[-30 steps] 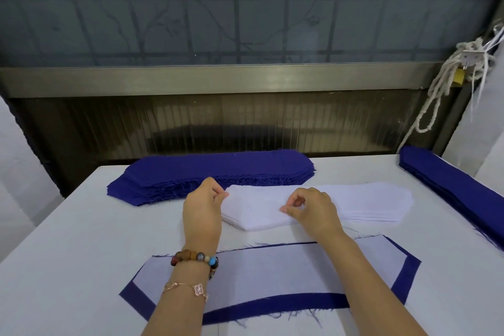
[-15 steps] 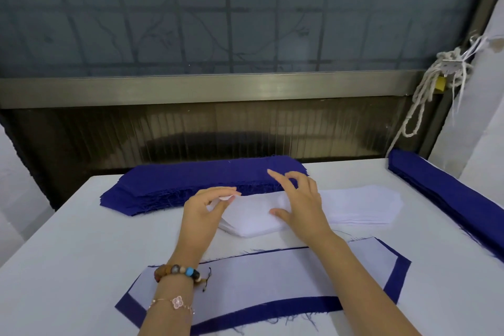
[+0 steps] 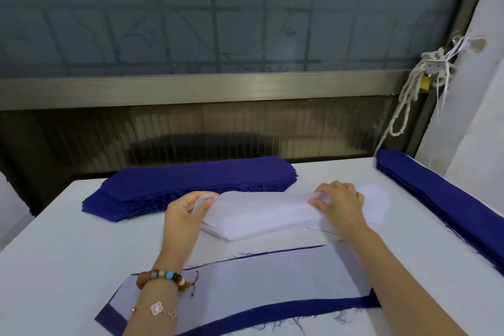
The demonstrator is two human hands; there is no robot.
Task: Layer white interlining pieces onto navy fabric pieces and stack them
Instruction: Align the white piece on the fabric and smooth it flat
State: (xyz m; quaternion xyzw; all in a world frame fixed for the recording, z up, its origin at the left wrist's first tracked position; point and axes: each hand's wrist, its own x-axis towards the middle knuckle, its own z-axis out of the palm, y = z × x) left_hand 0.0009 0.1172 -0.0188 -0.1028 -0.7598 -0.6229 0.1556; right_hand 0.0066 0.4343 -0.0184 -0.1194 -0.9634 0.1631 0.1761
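Fig. On the surface (image 3: 54, 254), a navy fabric stack (image 3: 196, 180) lies farthest from me, one layered piece (image 3: 259, 281) lies nearest, and the white interlining stack (image 3: 259, 224) sits between. I judge its top sheet (image 3: 259, 200) thin, limp, light and prone to cling. I take it at both ends: left hand (image 3: 185, 213) and right hand (image 3: 341, 204) each pinch it in curled fingers (image 3: 321, 201).

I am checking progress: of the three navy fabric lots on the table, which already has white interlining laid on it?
The navy piece nearest the person: white interlining covers it, leaving a navy border. The back stack and right-edge stack are bare navy.
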